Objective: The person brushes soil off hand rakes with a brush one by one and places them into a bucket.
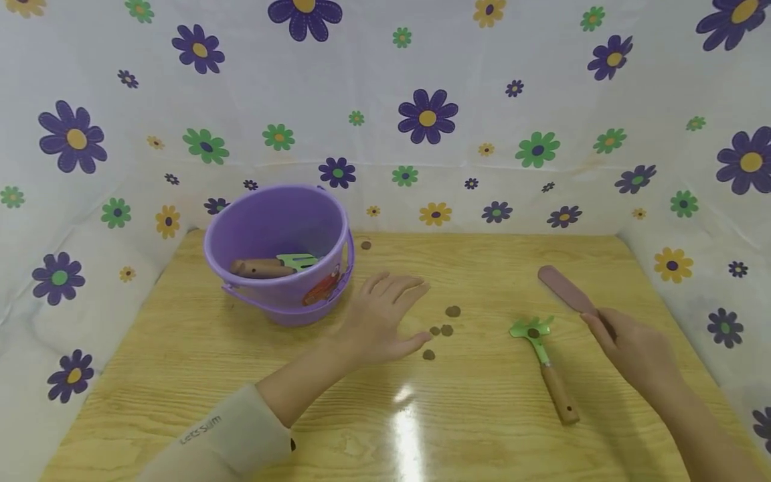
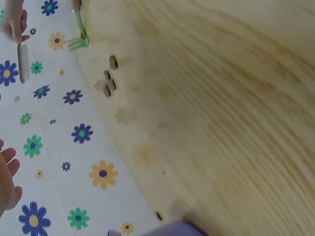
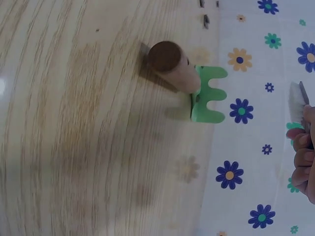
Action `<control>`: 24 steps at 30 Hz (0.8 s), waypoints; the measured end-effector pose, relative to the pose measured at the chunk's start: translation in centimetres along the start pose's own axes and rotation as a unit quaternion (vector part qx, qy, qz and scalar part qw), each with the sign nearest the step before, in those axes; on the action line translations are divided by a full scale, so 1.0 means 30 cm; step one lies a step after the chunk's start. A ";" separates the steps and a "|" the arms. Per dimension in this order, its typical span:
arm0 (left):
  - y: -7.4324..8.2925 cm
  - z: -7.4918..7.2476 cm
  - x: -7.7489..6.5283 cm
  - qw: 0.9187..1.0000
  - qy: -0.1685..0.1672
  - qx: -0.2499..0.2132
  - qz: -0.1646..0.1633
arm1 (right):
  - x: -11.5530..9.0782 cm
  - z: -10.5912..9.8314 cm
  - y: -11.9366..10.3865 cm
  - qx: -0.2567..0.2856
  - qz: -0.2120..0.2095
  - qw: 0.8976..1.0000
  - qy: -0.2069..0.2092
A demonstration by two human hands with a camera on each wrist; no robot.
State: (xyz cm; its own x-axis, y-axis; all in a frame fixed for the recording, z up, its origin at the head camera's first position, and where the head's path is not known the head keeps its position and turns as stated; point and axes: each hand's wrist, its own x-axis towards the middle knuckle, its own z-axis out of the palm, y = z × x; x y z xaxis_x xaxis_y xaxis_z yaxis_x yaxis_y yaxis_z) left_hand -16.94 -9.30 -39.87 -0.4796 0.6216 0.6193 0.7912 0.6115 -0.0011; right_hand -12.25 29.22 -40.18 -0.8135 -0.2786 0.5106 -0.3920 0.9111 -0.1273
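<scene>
My right hand point(image 1: 635, 351) grips a brush point(image 1: 566, 289) with a flat dusky-pink back, held above the table's right side. Pale bristles on the brush point(image 3: 296, 101) show in the right wrist view. A small hand rake point(image 1: 555, 385), green-headed with a wooden handle, lies left of that hand, and a brown lump point(image 1: 533, 333) shows at its head. My left hand point(image 1: 379, 321) hovers with fingers spread and nothing in it, right of a purple bucket point(image 1: 289, 304). Several small brown lumps point(image 1: 446, 330) lie on the table just right of its thumb.
Inside the bucket rest a wooden handle point(image 1: 262, 268) and a green tool head point(image 1: 298, 261). One more brown lump point(image 1: 366, 246) lies near the table's back edge. Flower-printed white cloth point(image 1: 373, 80) stands behind the wooden table point(image 1: 482, 415) and along both sides.
</scene>
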 end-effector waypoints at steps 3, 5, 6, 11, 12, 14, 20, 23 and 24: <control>0.021 0.030 0.001 1.000 -0.006 0.010 0.008 | 0.004 0.009 0.018 -0.009 -0.017 1.000 0.011; 0.035 0.047 0.003 1.000 -0.018 0.006 0.005 | 0.005 0.016 0.031 -0.014 -0.028 0.999 0.019; 0.043 0.054 0.004 1.000 -0.026 0.002 0.001 | 0.005 0.019 0.038 -0.017 -0.033 0.999 0.023; 0.092 0.088 0.027 0.995 -0.092 -0.028 -0.033 | -0.009 0.025 0.071 -0.022 -0.008 1.000 0.007; 0.103 0.095 0.034 0.993 -0.106 -0.033 -0.038 | -0.012 0.025 0.076 -0.023 -0.001 1.000 0.004; 0.125 0.107 0.049 0.990 -0.126 -0.042 -0.045 | -0.020 0.028 0.089 -0.027 0.005 1.000 0.004; 0.177 0.151 0.077 0.987 -0.152 -0.033 -0.037 | -0.048 0.044 0.129 -0.042 0.000 0.999 0.019; 0.199 0.171 0.091 0.983 -0.177 -0.030 -0.043 | -0.057 0.051 0.148 -0.052 -0.008 0.998 0.029; 0.207 0.179 0.096 0.980 -0.189 -0.036 -0.049 | -0.059 0.053 0.154 -0.055 -0.012 0.998 0.032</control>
State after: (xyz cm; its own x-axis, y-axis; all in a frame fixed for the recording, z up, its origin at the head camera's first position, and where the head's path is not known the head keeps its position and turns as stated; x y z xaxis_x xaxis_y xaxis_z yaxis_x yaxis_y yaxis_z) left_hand -15.44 -1.09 -42.33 -0.6494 0.7074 0.2789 0.7531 0.6491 0.1072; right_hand -13.30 33.44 -43.03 -0.7739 -0.2842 0.5660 -0.3590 0.9331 -0.0222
